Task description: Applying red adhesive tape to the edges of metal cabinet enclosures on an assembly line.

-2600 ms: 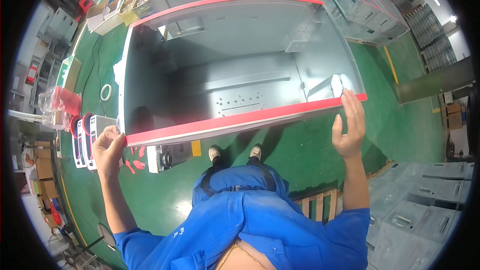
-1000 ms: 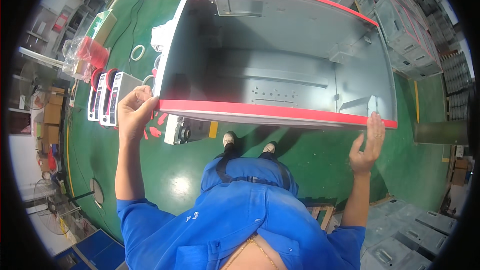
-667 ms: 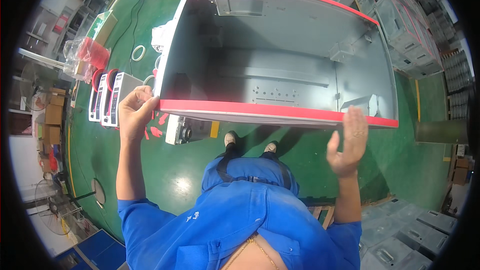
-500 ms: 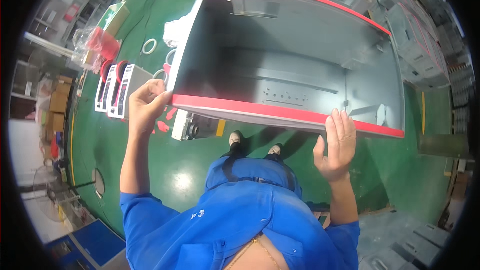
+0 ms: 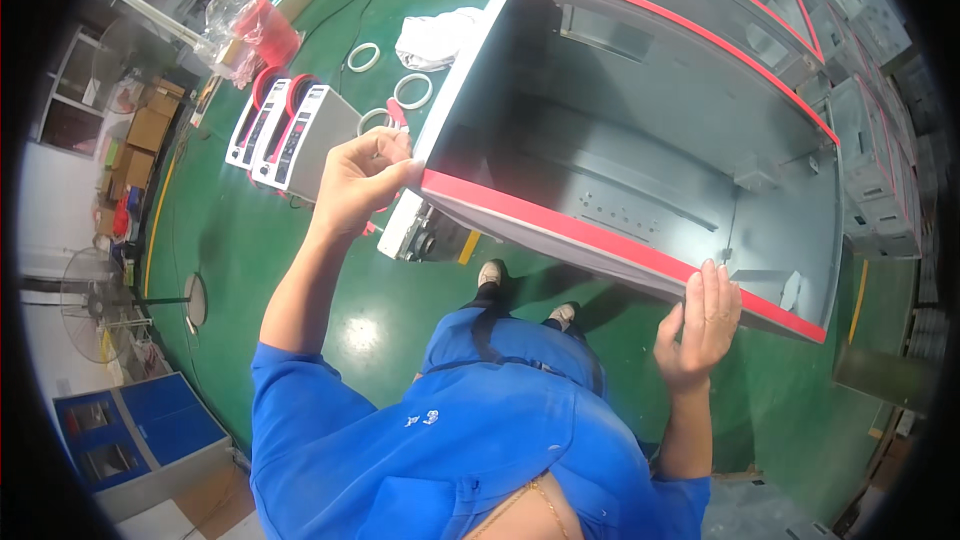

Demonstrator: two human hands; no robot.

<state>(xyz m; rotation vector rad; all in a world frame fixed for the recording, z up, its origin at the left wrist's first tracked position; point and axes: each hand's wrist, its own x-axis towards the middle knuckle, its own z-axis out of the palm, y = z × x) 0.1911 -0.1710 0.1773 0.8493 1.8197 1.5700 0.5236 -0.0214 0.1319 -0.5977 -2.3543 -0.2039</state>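
Observation:
A large open grey metal cabinet box (image 5: 640, 140) with a red-trimmed rim stands in front of me, its open side facing me. My left hand (image 5: 362, 180) grips its near left corner, fingers curled over the red edge. At the near rim, toward the right corner, my right hand (image 5: 702, 320) holds the red edge with fingers over it. The grey inside shows a bracket and rows of small holes.
On the green floor to the left lie two white-and-red flat units (image 5: 285, 130), white tape rings (image 5: 412, 90), a white cloth (image 5: 435, 35) and a clear bag with red contents (image 5: 250, 30). More grey cabinets (image 5: 880, 140) are stacked at right. A floor fan (image 5: 90, 295) stands at left.
The view has swung so the cabinet sits more to the right. My right hand has slid left along the red rim from the corner. My left hand keeps its hold.

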